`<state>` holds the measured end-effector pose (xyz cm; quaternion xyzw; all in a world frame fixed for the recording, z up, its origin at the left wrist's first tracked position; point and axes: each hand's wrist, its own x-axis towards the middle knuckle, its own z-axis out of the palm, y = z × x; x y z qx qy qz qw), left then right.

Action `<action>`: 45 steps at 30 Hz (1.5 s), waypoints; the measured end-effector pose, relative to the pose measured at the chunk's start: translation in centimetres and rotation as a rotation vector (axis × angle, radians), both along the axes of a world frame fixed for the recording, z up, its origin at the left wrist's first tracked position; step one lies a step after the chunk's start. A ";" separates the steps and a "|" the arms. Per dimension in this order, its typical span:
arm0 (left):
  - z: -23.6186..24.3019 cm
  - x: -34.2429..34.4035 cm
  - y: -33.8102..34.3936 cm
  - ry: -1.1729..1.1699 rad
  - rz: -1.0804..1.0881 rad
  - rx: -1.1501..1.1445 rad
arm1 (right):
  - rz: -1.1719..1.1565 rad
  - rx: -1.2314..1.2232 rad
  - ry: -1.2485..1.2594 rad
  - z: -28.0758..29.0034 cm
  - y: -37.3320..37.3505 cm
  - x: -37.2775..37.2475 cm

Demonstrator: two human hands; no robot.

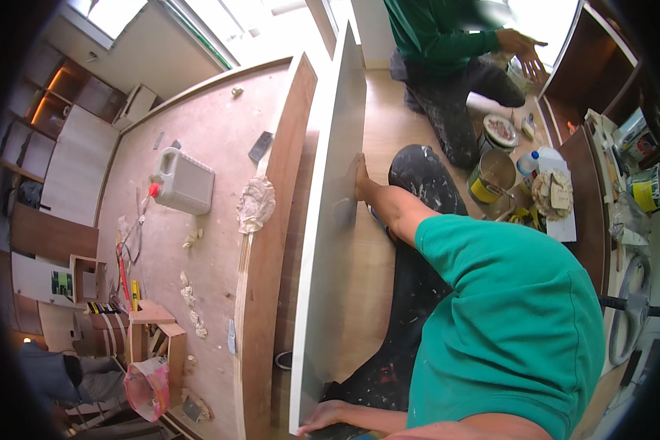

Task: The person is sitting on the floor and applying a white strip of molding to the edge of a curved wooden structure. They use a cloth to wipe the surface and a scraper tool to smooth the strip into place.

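Note:
A long panel (339, 154), with a white edge and a glossy grey face, stands on its long edge along my left side. My right hand (361, 176) is against its face near the lower edge, arm stretched forward, fingers partly hidden. At the near end, my left hand (323, 416) grips the panel's bottom corner; some of its fingers are hidden. My green sleeve (484, 257) and paint-spattered black trousers (422, 180) lie to the right of the panel.
Left of the panel, a wooden-edged workboard (220, 132) carries a grey jug (187, 181), a cloth bundle (257, 204) and scraps. Ahead kneels another person (440, 59), hands raised. Buckets (491, 176), a bottle (527, 162) and a steering-wheel-like ring (629, 312) are at right.

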<state>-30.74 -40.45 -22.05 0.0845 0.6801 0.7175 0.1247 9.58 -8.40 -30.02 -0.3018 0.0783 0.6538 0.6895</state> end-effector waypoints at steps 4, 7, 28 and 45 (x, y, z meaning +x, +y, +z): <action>-0.5 0.4 0.8 0.008 -0.017 -0.060 | 0.014 -0.073 0.013 -2.2 -2.0 -0.8; -0.6 1.2 1.7 -0.006 -0.049 -0.077 | 0.004 -0.095 0.019 -3.1 -2.3 -0.4; -1.5 1.2 2.9 -0.111 0.021 -0.095 | 0.027 -0.197 -0.029 -7.4 -3.7 -0.8; -1.7 0.9 4.0 -0.153 0.120 -0.100 | 0.034 -0.275 0.005 -9.5 -6.5 -2.3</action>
